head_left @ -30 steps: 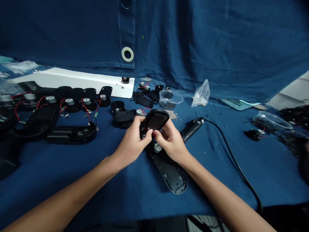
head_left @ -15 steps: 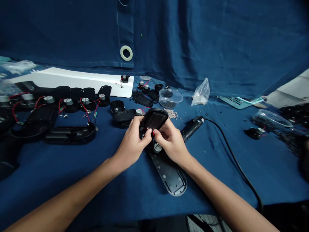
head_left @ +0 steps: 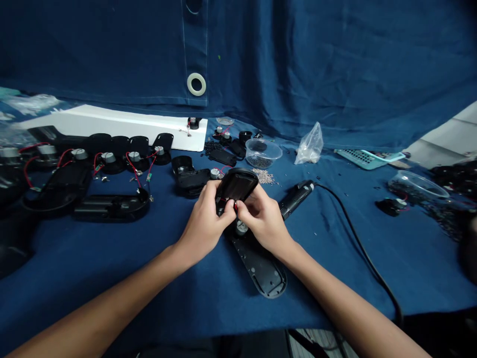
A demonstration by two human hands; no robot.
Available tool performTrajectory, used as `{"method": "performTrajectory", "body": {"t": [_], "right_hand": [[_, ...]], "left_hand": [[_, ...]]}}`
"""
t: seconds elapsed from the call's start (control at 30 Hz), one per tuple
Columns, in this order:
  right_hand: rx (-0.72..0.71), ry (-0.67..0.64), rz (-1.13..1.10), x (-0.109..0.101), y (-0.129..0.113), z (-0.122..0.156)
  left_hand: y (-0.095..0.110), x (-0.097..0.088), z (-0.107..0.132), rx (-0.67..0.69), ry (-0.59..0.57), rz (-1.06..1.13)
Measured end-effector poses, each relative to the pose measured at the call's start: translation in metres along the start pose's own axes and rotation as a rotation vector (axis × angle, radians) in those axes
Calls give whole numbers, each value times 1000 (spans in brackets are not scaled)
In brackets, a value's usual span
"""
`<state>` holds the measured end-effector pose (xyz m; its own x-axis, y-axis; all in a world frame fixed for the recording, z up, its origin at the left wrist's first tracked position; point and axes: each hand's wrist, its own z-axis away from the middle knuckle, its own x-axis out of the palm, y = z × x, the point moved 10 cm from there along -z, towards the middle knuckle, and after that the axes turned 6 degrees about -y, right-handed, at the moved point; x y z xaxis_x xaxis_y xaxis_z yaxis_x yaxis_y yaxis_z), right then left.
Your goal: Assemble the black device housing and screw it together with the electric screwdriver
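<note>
My left hand (head_left: 204, 220) is closed around the left side of a black plastic housing (head_left: 238, 185), which is tilted up with its hollow inside facing me. My right hand (head_left: 263, 217) grips the same housing from the right. Both thumbs press close together at its lower end, where a short red wire (head_left: 235, 205) shows between them. Beneath my hands lies a long black shell (head_left: 264, 271) with a rounded end, slanting toward me. A small round silver motor (head_left: 241, 227) sits at the shell's upper end, partly covered by my right hand.
A black electric screwdriver (head_left: 297, 200) with a cable lies just right of my hands. Behind stand a clear tub (head_left: 264, 153), a pile of small screws (head_left: 263, 176) and a plastic bag (head_left: 311, 145). Several black housings with motors and red wires (head_left: 108, 161) line the left; a teal basket (head_left: 367, 158) is right.
Both hands keep hold of the housing, and the thumbs have shifted very slightly at the red wire. The whole view has moved a little.
</note>
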<state>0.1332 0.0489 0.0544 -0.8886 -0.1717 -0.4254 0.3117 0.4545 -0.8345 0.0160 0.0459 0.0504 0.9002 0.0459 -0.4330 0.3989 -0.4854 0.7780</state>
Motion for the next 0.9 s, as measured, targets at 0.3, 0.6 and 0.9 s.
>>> {"method": "performTrajectory", "body": {"t": [0.3,0.6,0.9], "right_hand": [[-45,-65,-143,7,2,-3],[-23,-103,-149,3,2,-2],[-360,-55,231,-13,-30,4]], "left_hand": [[-6,1,-1,38,1,36],[0,0,5,129,-9,67],[41,-14,17,497,29,-79]]}}
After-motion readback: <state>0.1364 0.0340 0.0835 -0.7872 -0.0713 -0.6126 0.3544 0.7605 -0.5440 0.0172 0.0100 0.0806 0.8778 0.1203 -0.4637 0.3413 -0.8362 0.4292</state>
